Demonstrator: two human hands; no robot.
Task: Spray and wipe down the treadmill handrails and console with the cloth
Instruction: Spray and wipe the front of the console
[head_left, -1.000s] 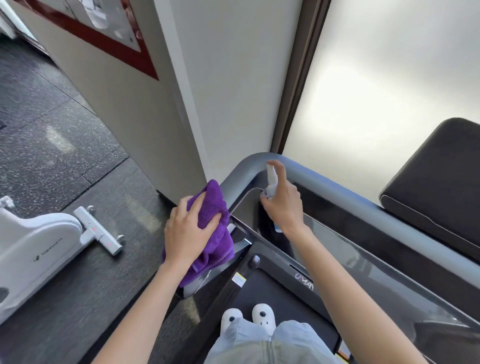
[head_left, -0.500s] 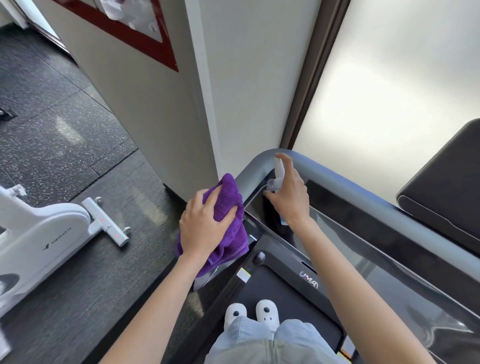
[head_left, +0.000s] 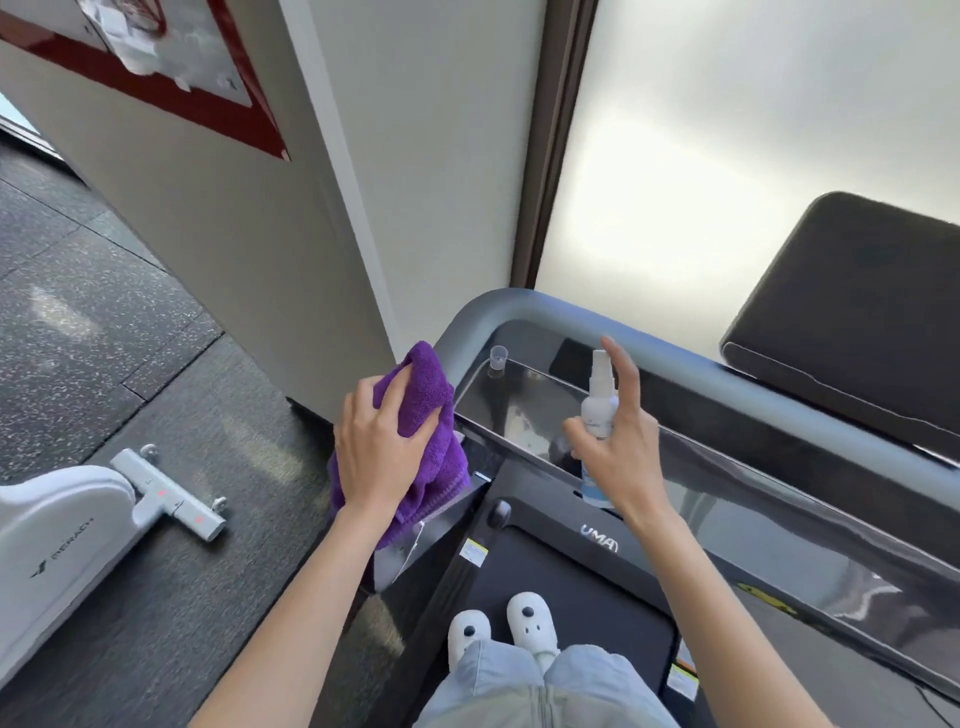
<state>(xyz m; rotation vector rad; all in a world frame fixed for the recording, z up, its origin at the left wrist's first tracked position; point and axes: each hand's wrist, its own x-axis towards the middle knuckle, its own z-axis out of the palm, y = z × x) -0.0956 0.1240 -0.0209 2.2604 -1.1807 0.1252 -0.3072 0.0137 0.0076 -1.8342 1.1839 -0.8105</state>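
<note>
My left hand (head_left: 382, 449) grips a bunched purple cloth (head_left: 428, 400) and presses it against the left handrail, at the corner of the grey treadmill handrail (head_left: 524, 306). My right hand (head_left: 626, 452) holds a small white spray bottle (head_left: 600, 397) upright over the glossy dark console tray (head_left: 519, 410), with the index finger raised beside the nozzle. A small clear cap (head_left: 497, 357) stands on the tray's far left corner. The dark console screen (head_left: 852, 306) rises at the right.
I stand on the treadmill belt (head_left: 571, 587) in white slippers (head_left: 530, 621). A white exercise bike base (head_left: 67, 540) sits on the dark speckled floor to the left. A white wall corner and a frosted window are close ahead.
My right hand has drawn the spray bottle back and to the right, away from the handrail corner, uncovering the clear cap. The left hand keeps the cloth at the corner of the handrail.
</note>
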